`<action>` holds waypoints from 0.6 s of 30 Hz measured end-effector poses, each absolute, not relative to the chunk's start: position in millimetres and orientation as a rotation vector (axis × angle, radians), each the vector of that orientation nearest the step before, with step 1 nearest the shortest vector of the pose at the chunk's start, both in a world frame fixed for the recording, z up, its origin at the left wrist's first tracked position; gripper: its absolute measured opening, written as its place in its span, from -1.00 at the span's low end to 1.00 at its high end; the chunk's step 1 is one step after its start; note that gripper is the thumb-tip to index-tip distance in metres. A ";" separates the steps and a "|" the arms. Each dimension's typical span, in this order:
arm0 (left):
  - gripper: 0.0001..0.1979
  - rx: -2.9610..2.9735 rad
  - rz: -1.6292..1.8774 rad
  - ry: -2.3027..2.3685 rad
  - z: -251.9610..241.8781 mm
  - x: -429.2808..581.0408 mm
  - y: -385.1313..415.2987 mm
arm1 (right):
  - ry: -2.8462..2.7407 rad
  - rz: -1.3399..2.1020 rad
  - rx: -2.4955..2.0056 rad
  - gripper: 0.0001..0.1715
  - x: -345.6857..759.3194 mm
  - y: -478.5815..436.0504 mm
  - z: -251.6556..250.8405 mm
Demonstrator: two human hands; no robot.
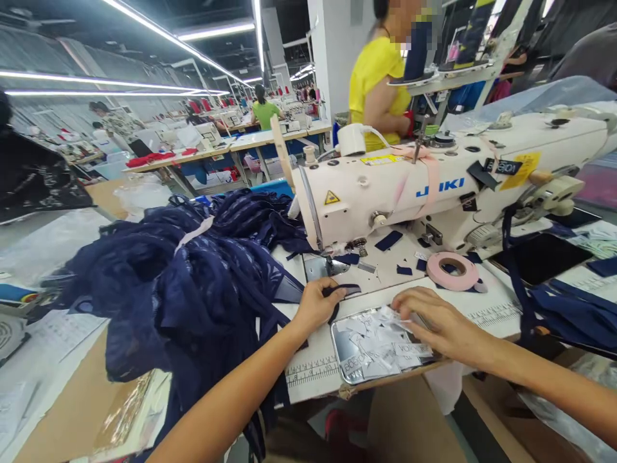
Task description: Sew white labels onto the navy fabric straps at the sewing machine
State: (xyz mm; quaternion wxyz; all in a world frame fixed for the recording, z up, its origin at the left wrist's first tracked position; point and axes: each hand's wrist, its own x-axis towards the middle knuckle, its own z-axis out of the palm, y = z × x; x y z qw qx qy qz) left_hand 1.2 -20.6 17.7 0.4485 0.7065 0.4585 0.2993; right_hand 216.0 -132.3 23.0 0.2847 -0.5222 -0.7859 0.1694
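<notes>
My left hand (pixel 317 306) rests on the white sewing table, fingers closed in a pinch on a thin navy fabric strip (pixel 343 289) just in front of the presser foot (pixel 332 265) of the white JUKI sewing machine (pixel 434 183). My right hand (pixel 436 325) reaches into a shallow metal tray (pixel 343 360) full of small white labels (pixel 380 344), its fingers curled down onto them; whether a label is gripped I cannot make out. A large heap of navy patterned fabric (pixel 193 276) lies left of my left hand.
A pink tape roll (pixel 453 271) and navy scraps lie under the machine arm. A dark tablet (pixel 540 257) and more navy cloth (pixel 573 315) sit to the right. A person in yellow (pixel 380 83) works behind the machine. Other workers and tables fill the background.
</notes>
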 end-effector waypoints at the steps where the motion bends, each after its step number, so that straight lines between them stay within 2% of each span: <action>1: -0.78 1.666 0.738 1.119 18.7 -1.3 -20.8 | -1.990 0.484 -1.401 -0.93 217.1 -130.6 22.1; 8: -0.68 1.345 0.750 1.108 24.1 -13.6 -14.2 | -1.441 0.716 -1.384 -0.78 217.0 -99.9 7.6; 10: -0.69 1.369 0.764 1.091 26.2 -14.2 -15.2 | -1.455 0.665 -1.358 -0.81 213.2 -92.8 4.7; 12: -0.69 1.406 0.753 1.100 28.3 -14.8 -17.0 | -1.558 0.474 -1.333 -0.86 207.0 -89.7 7.3; 15: -0.69 1.469 0.709 1.111 29.8 -16.0 -16.2 | -1.743 0.239 -1.178 -0.69 190.7 -91.6 24.4; 18: -0.71 1.572 0.692 0.997 31.1 -16.7 -11.4 | -1.974 0.282 -0.947 -0.49 165.4 -95.6 50.5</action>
